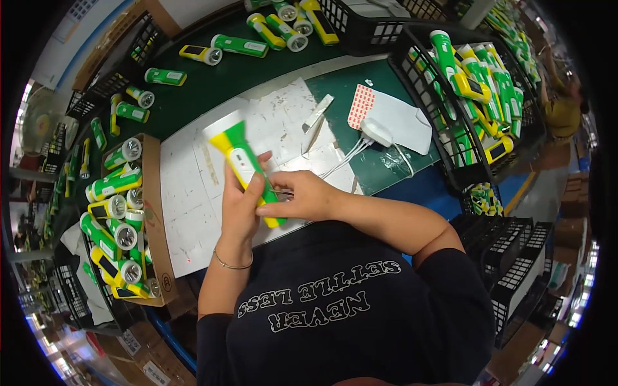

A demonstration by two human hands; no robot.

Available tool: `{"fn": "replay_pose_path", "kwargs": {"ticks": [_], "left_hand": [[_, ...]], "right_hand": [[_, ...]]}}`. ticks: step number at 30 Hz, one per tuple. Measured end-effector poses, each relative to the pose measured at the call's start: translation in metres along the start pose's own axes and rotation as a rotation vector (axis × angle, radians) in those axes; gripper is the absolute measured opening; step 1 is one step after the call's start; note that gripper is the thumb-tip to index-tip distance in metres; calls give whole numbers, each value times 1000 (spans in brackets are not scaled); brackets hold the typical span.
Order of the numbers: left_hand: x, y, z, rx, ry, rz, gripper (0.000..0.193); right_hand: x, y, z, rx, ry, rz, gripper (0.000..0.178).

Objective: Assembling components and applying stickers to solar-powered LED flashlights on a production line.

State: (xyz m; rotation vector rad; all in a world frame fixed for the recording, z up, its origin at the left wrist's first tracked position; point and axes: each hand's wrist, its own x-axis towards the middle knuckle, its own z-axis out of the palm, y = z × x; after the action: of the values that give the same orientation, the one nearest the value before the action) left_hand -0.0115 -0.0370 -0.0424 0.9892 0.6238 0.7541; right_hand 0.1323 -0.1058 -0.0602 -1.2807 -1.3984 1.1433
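A green and yellow flashlight (243, 163) with a white head rim is held tilted over the worktable, its head pointing away to the left. My left hand (239, 202) is wrapped round its body from the left, thumb on top. At the near end, my right hand (306, 196) is closed against the flashlight, with its thumb lying across the body. Something thin shows between the right fingers and thumb, too small to make out. White cables (344, 161) run from a white oval device (377, 131) toward the back of my right hand.
A cardboard box (152, 212) of flashlights stands at left; a black basket (444, 138) heaped with more is at right. Several flashlights (239, 45) lie on the green far surface. A white sheet (402, 122) and a pale narrow tool (318, 114) lie on the table.
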Motion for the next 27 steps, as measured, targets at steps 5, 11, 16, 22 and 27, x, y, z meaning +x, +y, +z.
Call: {"fn": "replay_pose_path", "kwargs": {"ticks": [5,11,16,22,27], "left_hand": [[10,9,-14,142,-125,253,66],[7,-6,-34,58,-19,28,58],[10,-12,-39,65,-50,7,53],[18,-10,-38,37,9,-21,39],[22,-9,-40,-3,40,-51,31]], "right_hand": [[-36,-33,-87,-259,455,-370,35],[-113,-53,-292,-1095,1171,381,61],[-162,-42,-346,-1273,1032,955,68],[-118,-51,-328,-1432,1244,403,57],[37,-60,-239,-1139,757,-30,35]]}}
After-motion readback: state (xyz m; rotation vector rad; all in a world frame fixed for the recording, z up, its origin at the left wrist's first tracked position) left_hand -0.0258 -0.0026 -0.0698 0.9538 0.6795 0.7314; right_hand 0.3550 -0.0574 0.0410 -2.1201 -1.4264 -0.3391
